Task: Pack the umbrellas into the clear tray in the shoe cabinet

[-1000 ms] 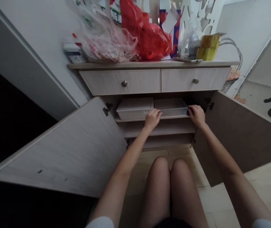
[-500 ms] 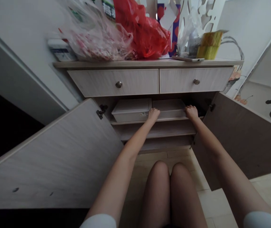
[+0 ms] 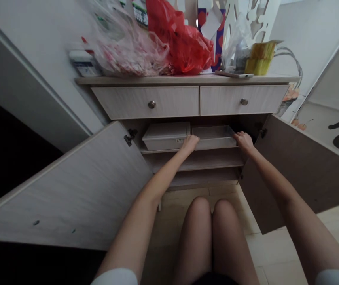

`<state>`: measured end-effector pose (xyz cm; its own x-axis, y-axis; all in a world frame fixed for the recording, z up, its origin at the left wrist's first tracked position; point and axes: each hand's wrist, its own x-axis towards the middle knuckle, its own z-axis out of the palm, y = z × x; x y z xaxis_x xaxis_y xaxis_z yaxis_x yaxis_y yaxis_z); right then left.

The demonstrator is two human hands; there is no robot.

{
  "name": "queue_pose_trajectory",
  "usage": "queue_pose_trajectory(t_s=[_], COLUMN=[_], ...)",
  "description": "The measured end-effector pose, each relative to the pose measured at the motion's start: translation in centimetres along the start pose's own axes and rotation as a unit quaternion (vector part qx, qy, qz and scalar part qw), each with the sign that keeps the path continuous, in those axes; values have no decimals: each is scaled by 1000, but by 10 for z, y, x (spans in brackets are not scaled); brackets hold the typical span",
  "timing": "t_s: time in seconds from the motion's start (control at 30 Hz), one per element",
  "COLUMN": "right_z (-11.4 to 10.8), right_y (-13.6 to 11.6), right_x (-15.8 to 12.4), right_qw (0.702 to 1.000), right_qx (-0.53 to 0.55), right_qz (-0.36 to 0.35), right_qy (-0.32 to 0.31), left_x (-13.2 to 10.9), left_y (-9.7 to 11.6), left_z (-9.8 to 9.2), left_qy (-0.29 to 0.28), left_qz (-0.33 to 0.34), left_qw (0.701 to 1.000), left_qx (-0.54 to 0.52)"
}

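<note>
A pale plastic storage box (image 3: 216, 141) with an open-looking top sits on the upper shelf inside the cabinet. My left hand (image 3: 190, 143) is closed at its front left corner. At the front right corner, the fingers of my right hand (image 3: 243, 141) are curled round the edge. Both arms reach straight forward between the two open doors. Just left of this box stands a similar box with a lid (image 3: 165, 142) and a small label on its front, close to my left hand.
The left door (image 3: 68, 190) and right door (image 3: 302, 170) swing out on either side of my arms. Above are two drawers (image 3: 145, 105) with round knobs. On the cabinet top lie a red plastic bag (image 3: 184, 47), a clear bag (image 3: 130, 55) and a phone (image 3: 234, 74).
The inside of the box between my hands shows more plainly now. My right hand has shifted slightly to the right with the box's right end; the left has hardly moved.
</note>
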<state>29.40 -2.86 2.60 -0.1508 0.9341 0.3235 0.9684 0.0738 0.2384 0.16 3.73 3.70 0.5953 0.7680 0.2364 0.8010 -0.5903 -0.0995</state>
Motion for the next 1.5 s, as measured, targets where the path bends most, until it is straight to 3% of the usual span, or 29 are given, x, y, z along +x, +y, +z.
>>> queue_pose_trajectory(t_s=[0.13,0.4,0.63,0.9,1.07,1.23,1.33,1.43,1.5], right_z=[-10,-23,-23,-18,-9,-1,0,1,0], right_y=[-6,-30,-57,-89,-102,-107,-107,-105,-104], right_x=[-36,-122,-194,-259,-273,-274,-271,-269,-268], right_qw=[999,992,985,979,978,977,976,975,975], right_qx=[11,41,57,90,96,88,86,81,73], right_qz=[-25,-66,-89,-108,-110,-119,-125,-134,-142], right_qy=[33,99,133,146,149,155,158,157,153], left_x=[-34,-125,-198,-269,-289,-293,-291,-284,-276], left_y=[5,23,45,66,72,70,67,65,63], left_z=[-6,-6,0,20,29,41,51,62,69], left_qy=[15,112,127,132,139,151,148,161,177], left_qz=[32,115,135,140,141,142,126,54,-63], left_qw=[999,987,982,981,980,978,977,967,947], left_qx=[0,13,23,-6,-19,-29,-87,-192,-259])
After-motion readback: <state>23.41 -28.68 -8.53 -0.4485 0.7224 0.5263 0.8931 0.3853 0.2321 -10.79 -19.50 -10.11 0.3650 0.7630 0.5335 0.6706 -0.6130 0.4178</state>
